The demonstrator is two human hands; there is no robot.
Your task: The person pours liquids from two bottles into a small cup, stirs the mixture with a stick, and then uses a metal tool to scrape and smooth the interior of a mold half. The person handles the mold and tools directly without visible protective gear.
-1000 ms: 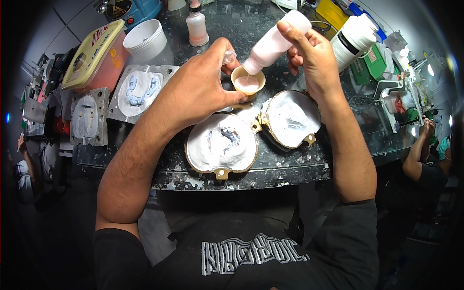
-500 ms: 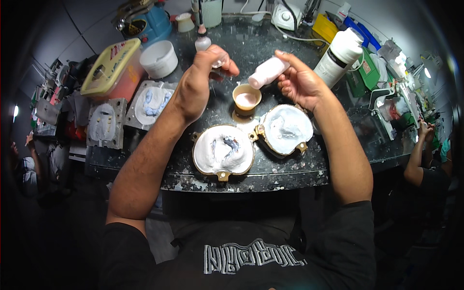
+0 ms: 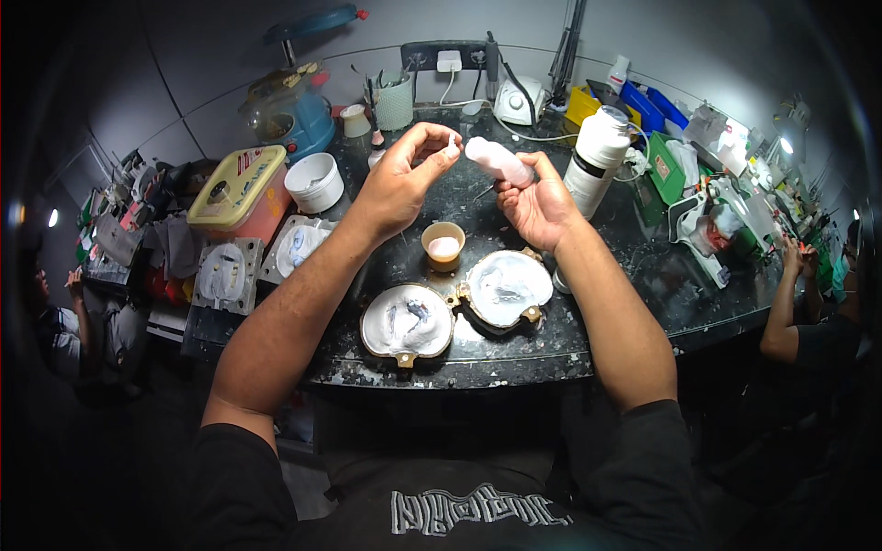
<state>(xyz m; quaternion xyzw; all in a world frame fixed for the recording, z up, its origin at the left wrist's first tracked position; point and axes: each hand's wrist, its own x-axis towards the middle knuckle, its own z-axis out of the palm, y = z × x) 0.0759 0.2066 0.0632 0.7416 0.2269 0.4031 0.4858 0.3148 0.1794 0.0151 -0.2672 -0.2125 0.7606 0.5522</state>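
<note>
A small pale pink plastic bottle (image 3: 501, 162) lies tilted in my right hand (image 3: 540, 204), whose fingers wrap round it. Its neck end points left, toward my left hand (image 3: 404, 174). That hand is closed in a pinch on a small whitish cap (image 3: 453, 143), partly covered by the fingers and apart from the bottle. Below and between the hands stands a small tan cup (image 3: 443, 259) with pale pink stuff inside. Nearer me are two metal-rimmed dental flask halves filled with plaster, the left half (image 3: 407, 321) and the right half (image 3: 508, 289), side by side and touching.
A large white bottle (image 3: 599, 163) stands behind my right hand. On the left are a white tub (image 3: 314, 182), a yellow-lidded container (image 3: 241, 188) and plaster-filled metal blocks (image 3: 225, 274). A blue machine (image 3: 289, 115) and a tool holder (image 3: 394, 99) stand behind. Other people (image 3: 799, 285) are at the sides.
The pink bottle has gone from neck-down over the cup to nearly level, neck slightly raised. My hands have come closer together, away from the cup. The view has tilted upward.
</note>
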